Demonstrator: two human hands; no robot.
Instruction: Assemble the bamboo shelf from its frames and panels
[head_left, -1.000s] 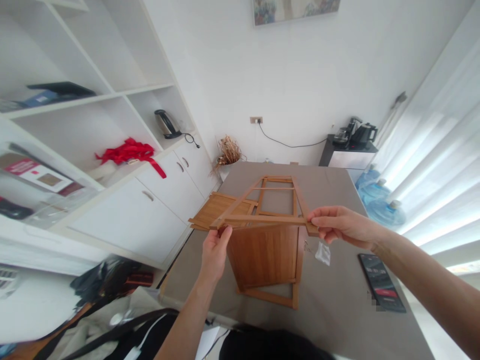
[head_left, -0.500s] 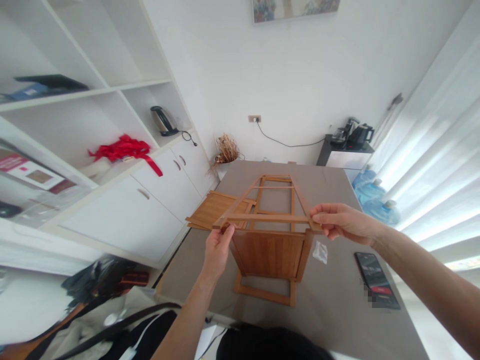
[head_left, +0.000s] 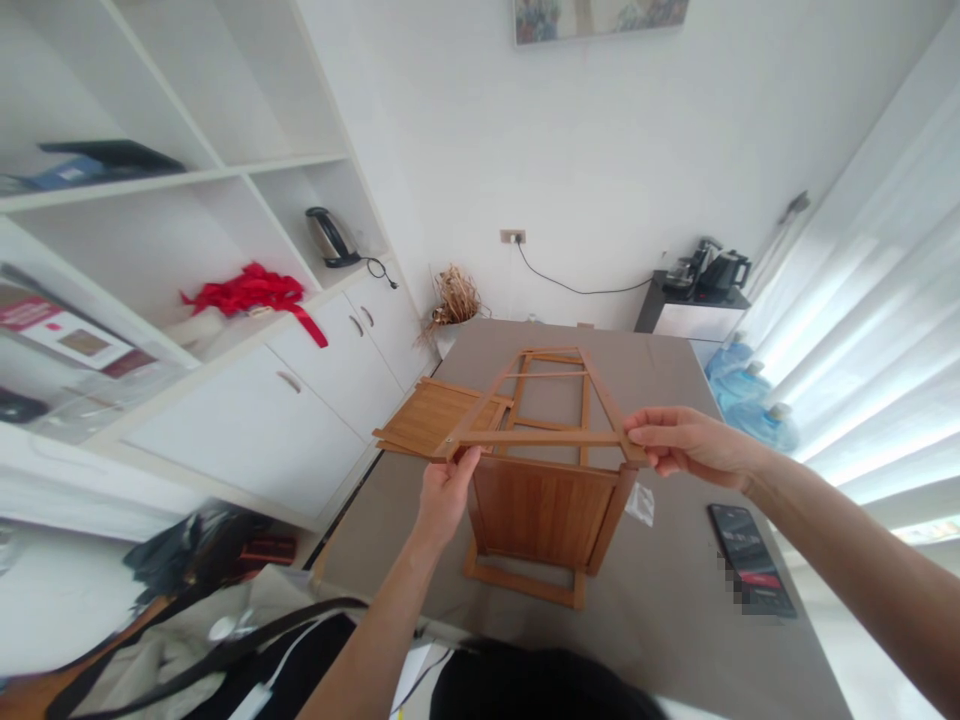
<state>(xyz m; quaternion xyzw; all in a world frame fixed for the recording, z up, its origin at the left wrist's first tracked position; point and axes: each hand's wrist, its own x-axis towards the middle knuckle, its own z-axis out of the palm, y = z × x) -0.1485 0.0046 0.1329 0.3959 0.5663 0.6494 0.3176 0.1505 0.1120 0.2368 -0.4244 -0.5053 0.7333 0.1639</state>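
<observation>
A rectangular wooden frame with crossbars stretches away from me above the table. My left hand pinches its near left corner, thumb on top. At the near right corner, my right hand grips the frame between thumb and fingers. Beneath the near bar stands a slatted wooden panel, upright and slightly tilted; its top edge lies close under the frame, and contact between them is hard to make out. Another wooden frame lies flat on the table below the panel. Slatted wooden panels lie to the left.
On the grey table, a small clear plastic bag and a phone lie to the right. White cabinets line the left side. Blue water bottles stand beyond the right edge, and a dried plant behind the table.
The near end of the held frame has shifted slightly right with both hands. The upright panel's top has swung right and now leans that way. Both hands keep their grip.
</observation>
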